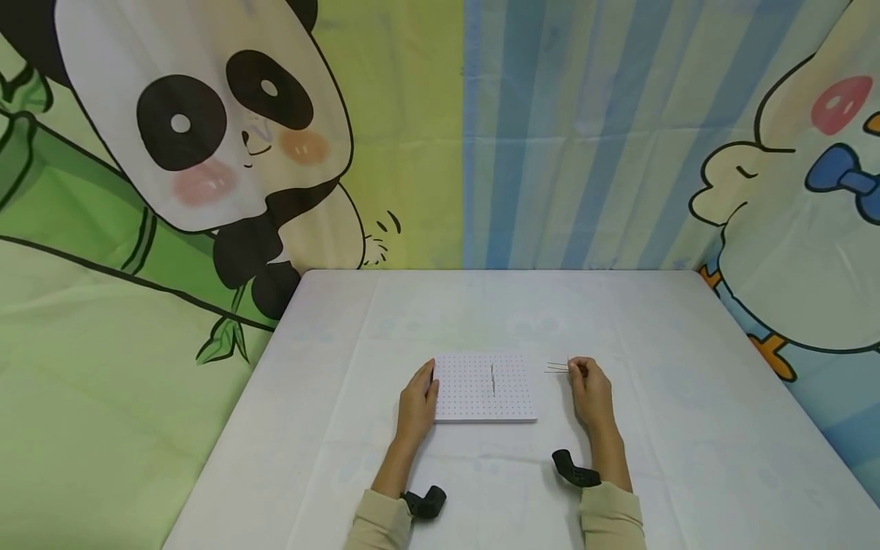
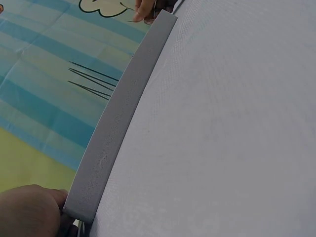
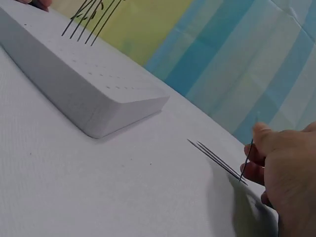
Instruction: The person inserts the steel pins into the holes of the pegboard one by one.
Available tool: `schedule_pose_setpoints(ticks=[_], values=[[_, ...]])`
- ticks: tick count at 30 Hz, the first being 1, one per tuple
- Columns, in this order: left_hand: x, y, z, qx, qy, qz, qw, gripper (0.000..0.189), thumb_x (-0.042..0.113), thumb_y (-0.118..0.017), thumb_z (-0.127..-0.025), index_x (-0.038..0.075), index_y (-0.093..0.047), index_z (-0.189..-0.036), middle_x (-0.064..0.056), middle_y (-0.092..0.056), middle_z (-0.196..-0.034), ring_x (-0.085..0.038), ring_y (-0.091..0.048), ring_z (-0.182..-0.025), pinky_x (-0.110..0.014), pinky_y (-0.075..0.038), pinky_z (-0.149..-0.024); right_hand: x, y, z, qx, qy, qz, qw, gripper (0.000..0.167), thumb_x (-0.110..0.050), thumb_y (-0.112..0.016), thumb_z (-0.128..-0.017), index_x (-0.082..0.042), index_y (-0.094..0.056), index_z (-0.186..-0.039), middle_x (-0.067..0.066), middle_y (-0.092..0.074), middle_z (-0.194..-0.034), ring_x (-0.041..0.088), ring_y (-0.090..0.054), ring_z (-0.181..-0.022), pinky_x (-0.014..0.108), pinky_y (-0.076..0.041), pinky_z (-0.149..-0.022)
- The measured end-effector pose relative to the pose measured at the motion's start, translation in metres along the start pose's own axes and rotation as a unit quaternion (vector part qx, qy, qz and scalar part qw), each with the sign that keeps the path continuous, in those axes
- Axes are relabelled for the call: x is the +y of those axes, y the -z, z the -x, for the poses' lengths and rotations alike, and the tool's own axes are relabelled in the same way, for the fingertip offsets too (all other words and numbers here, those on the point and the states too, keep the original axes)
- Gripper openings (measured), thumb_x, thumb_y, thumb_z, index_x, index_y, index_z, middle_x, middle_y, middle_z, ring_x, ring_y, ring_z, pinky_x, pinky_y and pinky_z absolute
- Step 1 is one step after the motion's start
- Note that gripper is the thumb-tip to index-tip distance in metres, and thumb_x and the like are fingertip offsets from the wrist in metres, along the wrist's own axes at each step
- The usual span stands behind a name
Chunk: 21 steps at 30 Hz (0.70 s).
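two tan sleeves (image 1: 612, 518) lie nearest, with two black straps (image 1: 426, 503) on the wrists. one white board (image 1: 461, 401) sits flat on the white table (image 1: 357, 328), between the hands. it is thick, with straight sides and many tiny holes in rows. thin dark pins (image 3: 88, 27) stand up from it in a line; i count about five. one left hand (image 1: 417, 403) grips the board's left edge. one right hand (image 1: 593, 389) pinches one thin pin (image 3: 245, 165) between finger and thumb. what look like three more pins (image 3: 217, 161) lie just beside its fingers.
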State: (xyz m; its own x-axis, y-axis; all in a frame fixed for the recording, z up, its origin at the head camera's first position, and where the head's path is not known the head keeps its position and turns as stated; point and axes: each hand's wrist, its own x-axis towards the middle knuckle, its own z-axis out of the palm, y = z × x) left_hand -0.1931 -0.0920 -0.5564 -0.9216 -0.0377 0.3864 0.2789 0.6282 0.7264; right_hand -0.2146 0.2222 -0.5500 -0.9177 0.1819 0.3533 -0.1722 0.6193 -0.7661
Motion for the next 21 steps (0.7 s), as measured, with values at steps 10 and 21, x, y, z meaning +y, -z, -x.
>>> schedule_pose_setpoints(ticks=[10, 21], values=[[0.002, 0.002, 0.0, 0.005, 0.001, 0.004, 1.0, 0.041, 0.004, -0.055, -0.091, -0.004, -0.047, -0.131, -0.018, -0.05, -0.132, -0.029, -0.045, -0.123, -0.039, -0.037, -0.103, -0.032, -0.027, -0.003, 0.006, -0.029, -0.17, 0.9851, 0.023, -0.026, -0.053, -0.094, -0.004, -0.053, -0.101, 0.009, -0.064, -0.078, 0.017, -0.063, -0.065, 0.017, -0.051, -0.059], [0.001, 0.001, 0.001, -0.003, 0.008, 0.007, 0.9999, 0.041, 0.006, -0.053, -0.093, -0.002, -0.047, -0.132, -0.015, -0.049, -0.134, -0.026, -0.043, -0.125, -0.036, -0.035, -0.104, -0.06, -0.067, -0.001, -0.008, 0.09, -0.165, 0.9821, 0.01, -0.014, -0.065, -0.086, -0.008, -0.059, -0.091, -0.001, -0.068, -0.077, 0.013, -0.065, -0.069, 0.018, -0.053, -0.063]])
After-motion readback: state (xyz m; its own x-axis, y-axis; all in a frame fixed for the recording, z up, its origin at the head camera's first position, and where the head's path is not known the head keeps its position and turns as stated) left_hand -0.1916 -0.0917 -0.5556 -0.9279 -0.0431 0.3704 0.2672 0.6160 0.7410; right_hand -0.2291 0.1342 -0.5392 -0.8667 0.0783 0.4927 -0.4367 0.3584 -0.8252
